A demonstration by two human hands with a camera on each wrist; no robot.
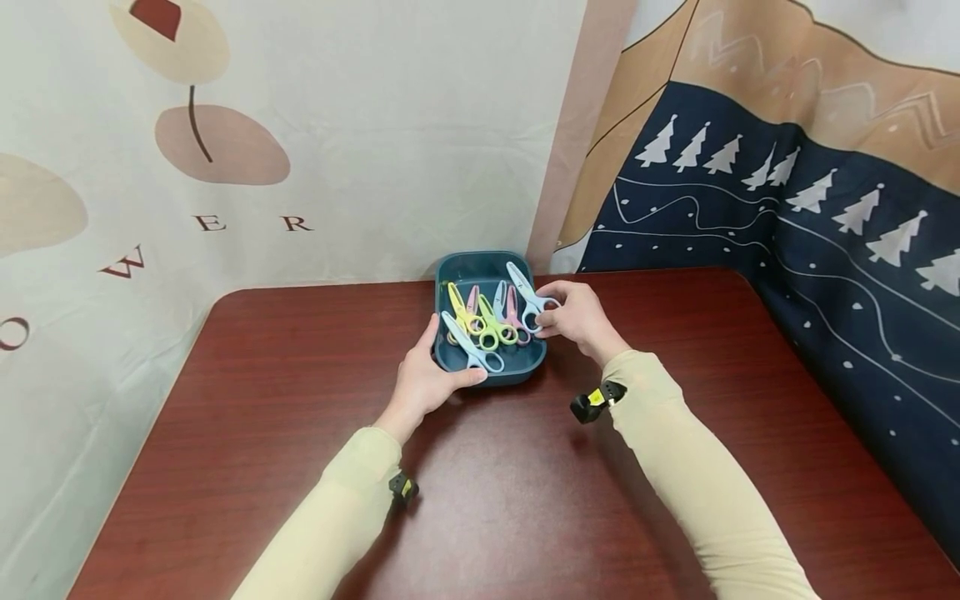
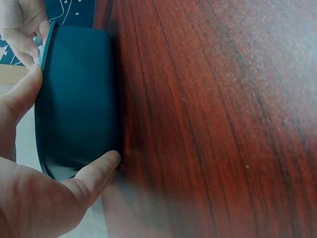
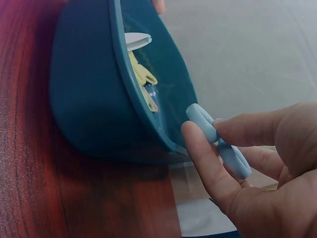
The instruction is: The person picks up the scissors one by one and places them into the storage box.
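Observation:
A dark teal plastic tray (image 1: 510,377) stands at the far edge of the table, with several pastel scissors inside. My left hand (image 1: 423,379) grips its near left corner, thumb along the front and fingers at the left side; the left wrist view shows this hand (image 2: 42,198) against the tray's outer wall (image 2: 79,94). Over the tray's right rim, my right hand (image 1: 581,321) pinches light blue scissors (image 1: 520,283) by the handles (image 3: 202,121), blades pointing away. Yellow scissors (image 1: 457,304), green scissors (image 1: 487,317) and other light blue scissors (image 1: 459,332) lie in the tray.
The reddish-brown wooden table (image 1: 495,500) extends toward me. Behind it hangs a pale printed cloth (image 1: 390,167), and on the right a navy cloth (image 1: 750,208) with white trees. Each wrist wears a small black camera strap (image 1: 597,402).

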